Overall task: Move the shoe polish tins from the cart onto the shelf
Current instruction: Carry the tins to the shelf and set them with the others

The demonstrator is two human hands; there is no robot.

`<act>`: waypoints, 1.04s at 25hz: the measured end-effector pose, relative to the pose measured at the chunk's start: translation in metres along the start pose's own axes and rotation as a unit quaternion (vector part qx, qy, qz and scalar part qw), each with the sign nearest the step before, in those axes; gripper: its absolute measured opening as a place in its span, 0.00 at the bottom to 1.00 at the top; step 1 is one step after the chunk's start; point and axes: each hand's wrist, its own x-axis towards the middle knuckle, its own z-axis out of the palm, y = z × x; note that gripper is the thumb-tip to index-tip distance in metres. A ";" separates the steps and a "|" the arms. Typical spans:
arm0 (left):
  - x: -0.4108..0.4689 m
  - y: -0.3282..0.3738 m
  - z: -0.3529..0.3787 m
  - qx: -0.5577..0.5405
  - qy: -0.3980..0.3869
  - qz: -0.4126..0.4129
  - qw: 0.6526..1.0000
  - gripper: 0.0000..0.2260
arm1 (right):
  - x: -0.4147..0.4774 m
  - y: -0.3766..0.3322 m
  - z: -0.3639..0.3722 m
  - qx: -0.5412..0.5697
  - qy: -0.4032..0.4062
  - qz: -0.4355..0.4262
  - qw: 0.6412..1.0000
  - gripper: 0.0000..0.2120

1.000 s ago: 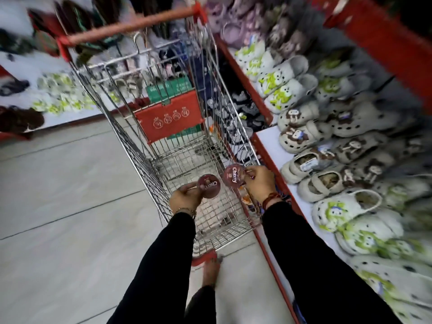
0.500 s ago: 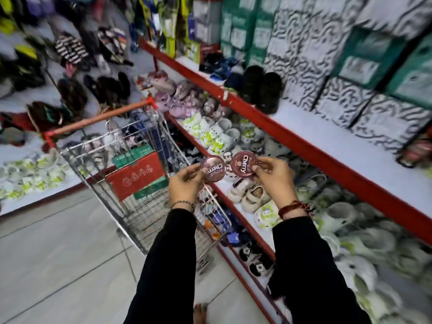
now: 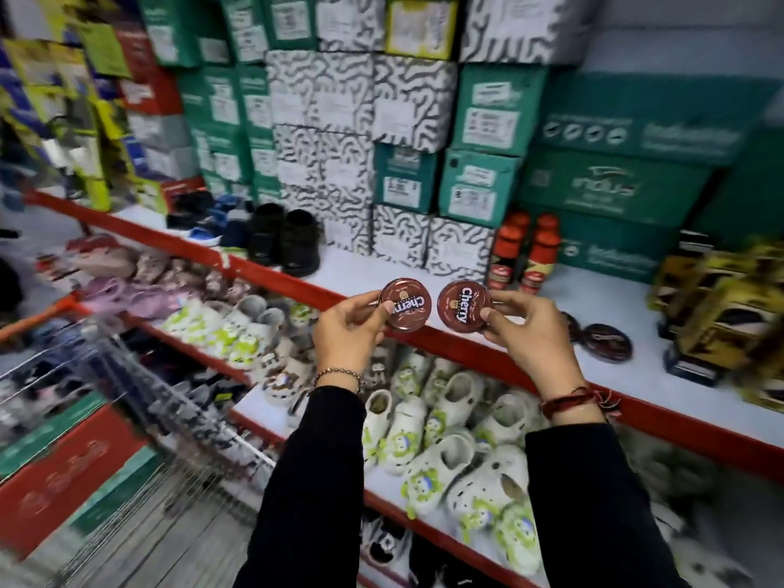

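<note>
The left hand [image 3: 344,333] pinches one round brown tin [image 3: 404,304] by its rim and the right hand [image 3: 524,333] pinches a second tin [image 3: 464,306], both lids facing the camera, held side by side in front of the red edge of the shelf [image 3: 382,273]. Another dark tin [image 3: 606,342] lies on the shelf to the right, blurred. The cart [image 3: 127,418] at lower left is smeared and cut off, so I cannot see what is inside.
</note>
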 end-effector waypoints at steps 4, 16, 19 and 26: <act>0.001 0.000 0.073 0.033 -0.077 0.002 0.996 0.09 | 0.004 0.016 -0.068 -0.021 0.076 0.044 0.996 0.12; 0.013 -0.025 0.183 0.304 -0.287 -0.060 0.906 0.14 | 0.004 0.058 -0.159 -0.229 0.126 0.173 0.950 0.09; 0.016 -0.021 0.185 0.367 -0.317 -0.054 0.873 0.13 | 0.004 0.056 -0.153 -0.277 0.104 0.175 0.939 0.09; 0.015 -0.009 0.191 0.532 -0.364 0.011 0.765 0.16 | 0.005 0.054 -0.148 -0.281 0.068 0.192 0.938 0.12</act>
